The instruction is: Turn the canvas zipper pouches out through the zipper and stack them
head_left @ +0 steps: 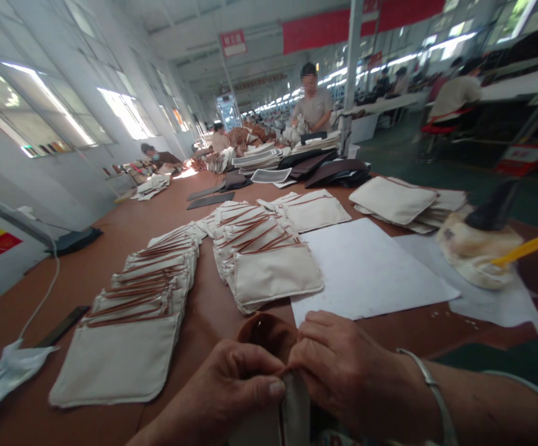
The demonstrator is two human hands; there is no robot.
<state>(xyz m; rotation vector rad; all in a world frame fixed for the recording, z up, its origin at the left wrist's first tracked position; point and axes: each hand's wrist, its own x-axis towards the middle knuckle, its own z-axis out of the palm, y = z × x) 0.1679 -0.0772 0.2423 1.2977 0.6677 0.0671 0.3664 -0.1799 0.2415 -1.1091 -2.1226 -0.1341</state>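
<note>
My left hand [231,387] and my right hand [347,365] meet at the bottom middle of the view. Both pinch the edge of a cream fabric pouch piece [298,406] with a brown part [269,331] that curls up behind the fingers. The fingertips almost touch, and they hide the exact spot they grip. Just beyond my hands lies a stack of flat cream pouch pieces [278,272] with brown edging. A long overlapping row of similar pieces [120,359] runs along the left. A white sheet [371,266] lies beyond my right hand.
On the right stand a stained tub [454,248], a black-handled object [494,204] and a yellow-handled tool [526,249]. More cream pieces [394,199] lie behind the sheet. Dark panels [338,173] are piled farther back. A person [315,108] works across the table.
</note>
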